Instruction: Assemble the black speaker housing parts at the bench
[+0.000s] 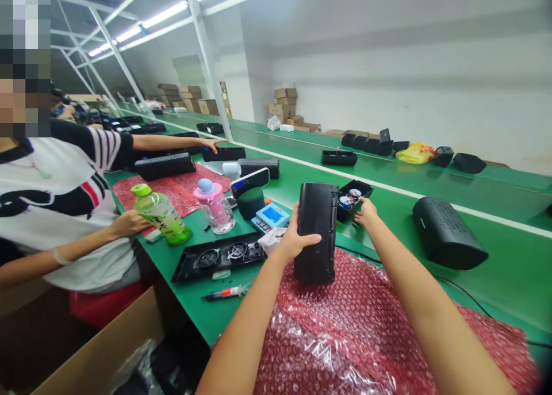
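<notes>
Black speaker housing (317, 234) stands upright in the left hand (295, 241), fingers (308, 240) wrapped onto its side and gripping it, above red bubble wrap (345, 332); cannot tell if its base touches the wrap. Right hand (366, 214) is open, fingers (360, 219) at the front edge of a small open black case (353, 200) holding round metal parts. Green surface (495, 286) carries a black panel with 2 fans (218, 257), a blue-screen tester (271, 218), a syringe (226, 292) and another black speaker (448, 234) off to the right. Co-worker's hand (129, 223) sits just beside a green-capped bottle (161, 214); their other hand (211, 145) reaches near a third black speaker (223, 153).
</notes>
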A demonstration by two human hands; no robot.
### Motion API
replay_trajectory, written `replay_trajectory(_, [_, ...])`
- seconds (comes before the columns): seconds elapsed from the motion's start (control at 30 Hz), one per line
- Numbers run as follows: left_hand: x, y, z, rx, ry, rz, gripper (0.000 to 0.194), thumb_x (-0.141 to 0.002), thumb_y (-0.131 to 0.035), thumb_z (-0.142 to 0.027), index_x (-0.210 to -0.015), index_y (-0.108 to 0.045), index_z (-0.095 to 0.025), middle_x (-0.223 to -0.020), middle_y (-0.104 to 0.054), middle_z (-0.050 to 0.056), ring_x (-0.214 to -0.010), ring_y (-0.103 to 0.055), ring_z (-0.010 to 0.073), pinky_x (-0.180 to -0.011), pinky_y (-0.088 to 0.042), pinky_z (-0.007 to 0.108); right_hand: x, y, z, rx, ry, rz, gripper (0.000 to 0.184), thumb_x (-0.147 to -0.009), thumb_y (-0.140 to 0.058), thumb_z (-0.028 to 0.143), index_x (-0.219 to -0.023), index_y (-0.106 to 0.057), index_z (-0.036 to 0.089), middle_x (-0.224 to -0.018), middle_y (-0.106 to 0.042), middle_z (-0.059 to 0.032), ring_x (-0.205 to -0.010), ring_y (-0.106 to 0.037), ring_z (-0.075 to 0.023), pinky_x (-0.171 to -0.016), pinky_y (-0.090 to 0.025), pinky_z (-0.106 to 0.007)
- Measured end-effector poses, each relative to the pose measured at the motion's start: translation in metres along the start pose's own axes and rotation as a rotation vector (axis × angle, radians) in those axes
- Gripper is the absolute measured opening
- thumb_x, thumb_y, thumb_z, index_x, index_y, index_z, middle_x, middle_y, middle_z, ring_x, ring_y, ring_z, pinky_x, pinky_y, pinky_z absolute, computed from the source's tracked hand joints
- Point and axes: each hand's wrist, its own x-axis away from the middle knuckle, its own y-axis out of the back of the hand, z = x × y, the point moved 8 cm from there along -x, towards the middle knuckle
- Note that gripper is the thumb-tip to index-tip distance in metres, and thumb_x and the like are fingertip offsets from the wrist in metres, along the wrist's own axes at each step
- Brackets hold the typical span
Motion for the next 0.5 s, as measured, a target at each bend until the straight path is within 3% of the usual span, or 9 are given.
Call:
replay_trajectory(0.17, [-0.002, 0.002, 0.003, 0.027, 0.022, 0.005, 0.141, -0.052, -0.092, -0.031, -0.161, -0.003, -0.021, -0.156, -0.036, 0.016, -0.141, -0.042, 0.035, -0.122, -0.03, 0.05, -0.017, -0.015, 0.005, 0.111, -0.039, -0.031, 0.035, -0.1, -0.059, 0.043, -0.12, -0.06, 0.014, -0.111, -0.063, -0.0085, -0.092, -0.064, -0.0182, -0.08, -0.058, -0.036])
replay_trajectory(0.27, [-0.003, 0.004, 0.004, 0.07, 0.028, 0.003, 0.138, -0.052, -0.091, -0.029, -0.161, -0.007, -0.023, -0.154, -0.04, 0.015, -0.139, -0.045, 0.0344, -0.121, -0.033, 0.05, -0.016, -0.01, 0.009, 0.143, 0.001, -0.028, 0.029, -0.1, -0.061, 0.036, -0.119, -0.06, 0.014, -0.11, -0.063, -0.0077, -0.09, -0.064, -0.0168, -0.078, -0.058, -0.034])
replay_trajectory(0.4, [-0.004, 0.004, 0.008, 0.148, 0.054, -0.02, 0.135, -0.051, -0.09, -0.027, -0.16, -0.011, -0.024, -0.147, -0.049, 0.013, -0.132, -0.052, 0.0354, -0.116, -0.04, 0.054, -0.001, 0.025, 0.01, 0.16, 0.034, 0.051, 0.022, -0.1, -0.062, 0.032, -0.11, -0.062, 0.012, -0.097, -0.065, -0.0043, -0.079, -0.064, -0.0131, -0.07, -0.058, -0.028])
replay_trajectory(0.5, [-0.004, 0.003, 0.008, 0.14, 0.056, -0.041, 0.133, -0.051, -0.089, -0.026, -0.16, -0.013, -0.025, -0.146, -0.05, 0.013, -0.13, -0.053, 0.0349, -0.114, -0.042, 0.053, 0.029, 0.076, 0.008, 0.172, 0.062, 0.132, 0.012, -0.098, -0.061, 0.022, -0.096, -0.063, 0.01, -0.084, -0.066, -0.002, -0.067, -0.063, -0.0107, -0.065, -0.056, -0.024])
